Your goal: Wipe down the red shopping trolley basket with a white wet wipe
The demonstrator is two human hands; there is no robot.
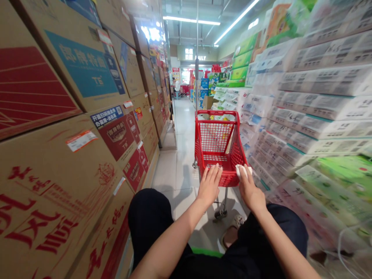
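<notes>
A small red plastic shopping cart [216, 149] with a grid-sided basket stands upright in the aisle before my knees. My left hand [209, 185] lies against the cart's near rim, its fingers stretched out and side by side, holding nothing I can see. At the cart's near right corner, my right hand [252, 193] presses a folded white cloth or tissue [243, 171] under its fingers; I cannot tell which it is. Part of the cloth is hidden by the fingers.
Stacked cardboard cartons [87, 147] wall the left side. On the right rise piles of plastic-wrapped packs [305, 104]. A tiled floor [183, 128] runs between them toward a distant seated person [176, 86]. A thin upright pole [197, 73] stands behind the cart.
</notes>
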